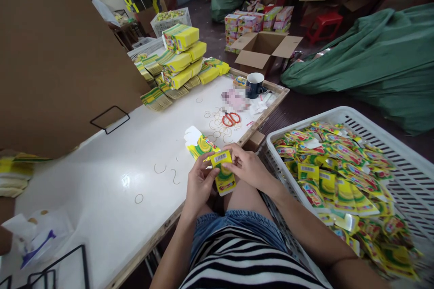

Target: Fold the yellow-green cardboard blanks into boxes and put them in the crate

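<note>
Between both hands, above my lap, is a yellow and green packet (pixel 225 181) with a barcode on its upper part. My left hand (pixel 200 181) pinches its left edge with the thumb on the front. My right hand (pixel 247 166) holds its upper right side, fingers bent at the top corner. Just behind, a second yellow carton piece (pixel 202 145) with a white flap lies at the table's near side. Orange-handled scissors (pixel 231 119) and scattered rubber bands (pixel 217 122) are farther back on the white table (pixel 111 180).
A white basket (pixel 342 115) full of yellow packets stands at my right. Stacked yellow cartons (pixel 183 61) are at the table's far end, near a dark mug (pixel 254 86). An open cardboard box (pixel 264 47) and a green sack (pixel 373 63) lie beyond. Brown cardboard (pixel 68 45) rises at left.
</note>
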A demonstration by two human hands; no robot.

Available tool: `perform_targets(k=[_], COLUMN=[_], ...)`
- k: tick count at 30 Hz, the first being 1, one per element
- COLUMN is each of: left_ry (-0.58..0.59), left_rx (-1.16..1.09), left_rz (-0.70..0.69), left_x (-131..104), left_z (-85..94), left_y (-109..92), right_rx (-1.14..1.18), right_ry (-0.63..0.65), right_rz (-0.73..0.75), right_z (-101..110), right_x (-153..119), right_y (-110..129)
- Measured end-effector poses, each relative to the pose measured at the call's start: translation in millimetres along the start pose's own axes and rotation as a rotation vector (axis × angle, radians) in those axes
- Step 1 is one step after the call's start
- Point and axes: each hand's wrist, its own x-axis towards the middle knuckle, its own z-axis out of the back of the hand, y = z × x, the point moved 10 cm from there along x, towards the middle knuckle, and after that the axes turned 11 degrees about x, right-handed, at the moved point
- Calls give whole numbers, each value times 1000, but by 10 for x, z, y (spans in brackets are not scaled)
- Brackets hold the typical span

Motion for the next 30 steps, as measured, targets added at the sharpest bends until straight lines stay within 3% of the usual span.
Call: perform_targets(k=[3, 6, 8, 11, 13, 15, 18, 20, 22, 25, 27, 30], left_ry=[18, 55, 19, -155, -205, -177, -140, -131, -123, -141, -233, -359], left_rx=[-51, -42, 105, 487, 675, 733, 683, 645, 647, 723, 737, 512], left_rz=[-17, -60, -133, -216, -214, -203, -207, -216, -225, -248, -259, -245], left_x=[14, 41, 80, 155, 206, 244, 239, 215, 194, 174, 154, 117], left_z=[-74, -213, -193, 62, 202, 246, 238, 245, 279, 375, 484, 592], left_y=[1, 20, 3, -9, 56, 154, 235, 248, 253, 235, 180, 102], right_rx=[181, 223, 56, -404, -549, -438, -118, 8, 77, 123, 265, 617], right_ry=[-11, -65, -186, -494, -576, -483, -284, -251, -245, -295, -351, -388], right_rz=[71, 49, 69, 99, 76, 55, -14, -88, -124, -130, -144, -183], right_z=[26, 203, 538, 1188, 1343, 1137, 440, 57, -159, -148, -51, -43], right_x=[-30, -127, -260, -529, -579, -419, 12, 260, 408, 404, 295, 107], right_y=[24, -6, 46, 200, 187, 13, -369, -584, -695, -714, -706, -676])
